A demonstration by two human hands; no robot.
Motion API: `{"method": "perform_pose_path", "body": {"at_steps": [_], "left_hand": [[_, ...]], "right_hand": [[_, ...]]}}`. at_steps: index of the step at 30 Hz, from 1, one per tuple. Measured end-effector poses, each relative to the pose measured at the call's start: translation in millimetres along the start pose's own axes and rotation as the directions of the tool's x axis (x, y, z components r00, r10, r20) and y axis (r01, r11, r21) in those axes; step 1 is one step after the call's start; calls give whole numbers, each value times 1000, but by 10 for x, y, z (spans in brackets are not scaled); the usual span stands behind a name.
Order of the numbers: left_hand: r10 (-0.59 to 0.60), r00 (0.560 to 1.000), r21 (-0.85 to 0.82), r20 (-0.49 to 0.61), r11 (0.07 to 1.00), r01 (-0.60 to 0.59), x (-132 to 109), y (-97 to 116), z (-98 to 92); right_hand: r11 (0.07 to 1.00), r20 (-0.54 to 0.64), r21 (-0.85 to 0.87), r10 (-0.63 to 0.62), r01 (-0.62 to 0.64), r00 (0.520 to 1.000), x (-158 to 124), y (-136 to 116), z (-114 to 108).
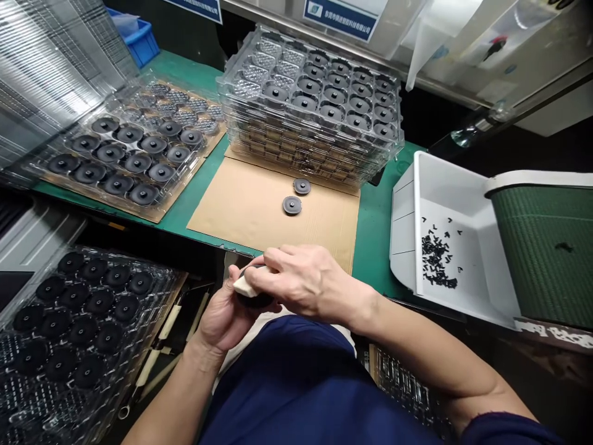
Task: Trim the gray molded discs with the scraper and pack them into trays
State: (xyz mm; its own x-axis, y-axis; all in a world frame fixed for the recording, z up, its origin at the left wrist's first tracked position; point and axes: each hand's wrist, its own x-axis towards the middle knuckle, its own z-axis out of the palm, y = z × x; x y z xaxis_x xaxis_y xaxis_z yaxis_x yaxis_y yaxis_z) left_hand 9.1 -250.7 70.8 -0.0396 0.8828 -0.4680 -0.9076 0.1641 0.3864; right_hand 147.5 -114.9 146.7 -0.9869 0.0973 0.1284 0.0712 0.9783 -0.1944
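My left hand (227,318) cups a round black disc part (254,301) just below the table's front edge. My right hand (301,278) lies over it, fingers pinched on a small pale block (244,284) pressed against the disc's top. Two loose black discs (292,204) (302,186) lie on the brown cardboard sheet (241,210) beyond my hands.
A tall stack of clear blister trays (310,105) holding black discs stands behind the cardboard. Another tray of discs (125,154) lies at the left, a third (78,321) lower left. A white bin (445,241) with small black bits sits right, beside a green conveyor belt (546,247).
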Motion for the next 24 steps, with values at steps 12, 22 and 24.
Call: {"method": "perform_pose_path", "body": {"at_steps": [12,22,24], "left_hand": [[547,836,189,43,817,-544,-68,53,154],[544,839,196,-22,825,-530,-45,69,144],[538,843,206,-7,826,-525,-42,68,137]], "right_hand": [[924,-234,352,244,-151,941,-17,-314,-45],[896,-198,375,327,-237,924,-111,-236,49],[892,-205,362,359,-270,911,-114,-202,54]]}}
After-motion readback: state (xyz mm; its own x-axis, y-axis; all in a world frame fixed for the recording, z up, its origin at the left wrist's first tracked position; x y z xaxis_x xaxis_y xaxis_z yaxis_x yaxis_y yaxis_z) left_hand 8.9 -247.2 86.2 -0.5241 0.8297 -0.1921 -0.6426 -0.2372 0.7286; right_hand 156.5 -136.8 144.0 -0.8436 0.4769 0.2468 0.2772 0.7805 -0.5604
